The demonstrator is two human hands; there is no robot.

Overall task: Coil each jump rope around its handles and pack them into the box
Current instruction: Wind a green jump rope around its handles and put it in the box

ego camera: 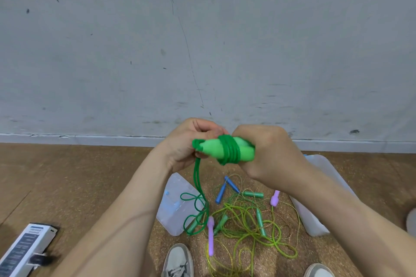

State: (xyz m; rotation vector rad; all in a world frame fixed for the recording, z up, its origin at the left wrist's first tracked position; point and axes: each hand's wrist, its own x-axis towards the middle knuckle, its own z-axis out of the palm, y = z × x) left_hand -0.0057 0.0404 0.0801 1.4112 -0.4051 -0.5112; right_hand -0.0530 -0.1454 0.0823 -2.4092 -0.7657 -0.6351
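My right hand (267,152) is curled tight round the butt ends of the two bright green plastic handles (213,148). They sit side by side, raised well above the floor so the slack hangs free. Several turns of the dark green cord (230,150) already bind them at the middle. My left hand (184,143) has its fingers closed on the cord at the tapered tips, to hold tension so the turns cannot slip. The remaining cord drops to the cork-brown floor (67,186) and loops there, so I judge the winding part done. Below lies a tangle of other jump ropes (247,216). It sits between a translucent plastic lid (173,207) on the left and the translucent plastic box (311,220) on the right, near enough for packing.
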